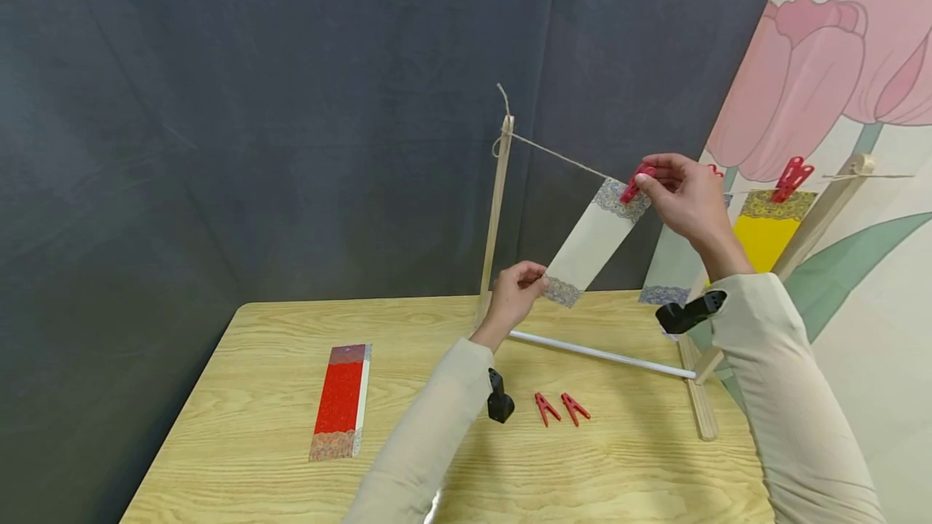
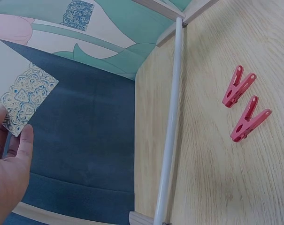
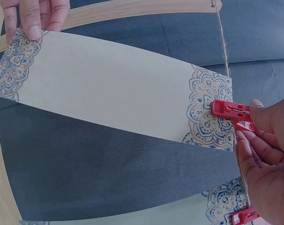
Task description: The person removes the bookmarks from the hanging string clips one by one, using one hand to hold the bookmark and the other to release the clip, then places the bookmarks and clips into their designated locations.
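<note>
Red plastic is what we pinch in our right hand [image 1: 688,199]: a red clothespin [image 1: 635,183] held between thumb and fingers at the top edge of a cream paper strip [image 1: 593,242] with blue patterned ends. The pin sits on the strip's upper patterned band, right at the twine line [image 1: 561,155] that runs from the left wooden post [image 1: 495,217] across to the right. In the right wrist view its tip bites the paper just beside the twine. Our left hand [image 1: 513,297] pinches the strip's lower patterned end between thumb and fingertips, holding it out to the left, so the strip hangs tilted above the wooden table [image 1: 247,427].

Further right on the line, a yellow strip [image 1: 764,233] hangs under another red clothespin [image 1: 790,176], and a second blue-patterned strip hangs behind our right arm. A white rod [image 1: 604,354] joins the feet of the frame along the tabletop. Two spare red clothespins [image 1: 561,408] lie side by side on the table in front of that rod, near our left forearm. A red strip with patterned ends [image 1: 341,401] lies flat well to the left.
</note>
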A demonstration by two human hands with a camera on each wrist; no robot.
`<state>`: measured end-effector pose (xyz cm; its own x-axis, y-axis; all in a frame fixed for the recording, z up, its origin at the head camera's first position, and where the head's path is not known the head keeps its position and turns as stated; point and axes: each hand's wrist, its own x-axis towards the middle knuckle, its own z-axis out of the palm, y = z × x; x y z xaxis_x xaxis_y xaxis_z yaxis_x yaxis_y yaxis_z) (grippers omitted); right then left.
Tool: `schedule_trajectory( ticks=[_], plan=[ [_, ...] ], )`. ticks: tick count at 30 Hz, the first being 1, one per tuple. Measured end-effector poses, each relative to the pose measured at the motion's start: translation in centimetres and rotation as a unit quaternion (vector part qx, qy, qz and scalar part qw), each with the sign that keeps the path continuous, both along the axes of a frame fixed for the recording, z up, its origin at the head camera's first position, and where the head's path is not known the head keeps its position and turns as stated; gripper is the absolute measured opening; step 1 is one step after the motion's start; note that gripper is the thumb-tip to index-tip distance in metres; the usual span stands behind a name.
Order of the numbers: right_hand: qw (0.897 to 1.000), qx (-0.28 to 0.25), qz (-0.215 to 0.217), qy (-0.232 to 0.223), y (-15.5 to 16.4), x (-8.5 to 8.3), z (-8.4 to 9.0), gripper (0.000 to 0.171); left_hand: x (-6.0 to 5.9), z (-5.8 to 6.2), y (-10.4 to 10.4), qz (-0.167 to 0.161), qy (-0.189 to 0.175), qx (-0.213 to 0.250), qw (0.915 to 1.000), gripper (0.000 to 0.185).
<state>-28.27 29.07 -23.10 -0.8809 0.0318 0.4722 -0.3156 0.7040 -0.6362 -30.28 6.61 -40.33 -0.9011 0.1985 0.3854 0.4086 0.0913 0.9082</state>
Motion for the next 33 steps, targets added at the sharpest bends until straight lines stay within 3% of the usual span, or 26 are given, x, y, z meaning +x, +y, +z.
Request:
schedule_trajectory(
  ticks=[10,25,33],
  plan=[
    [1.0,-0.006,-0.016,0.01,-0.25,-0.14,0.1,0.045,-0.2,0.22,-0.04,0.015,0.003,0.006,0.9999,0.012],
    [0.999,-0.036,0.002,0.019,-0.1,-0.25,0.16,0.037,-0.3,0.78,-0.34,0.036,0.006,0.002,0.9993,0.01],
    [0.998,-0.043,-0.02,0.033,-0.3,-0.28,0.47,0.036,-0.38,0.94,-0.23,0.035,0.019,0.007,0.9992,0.009]
  ],
)
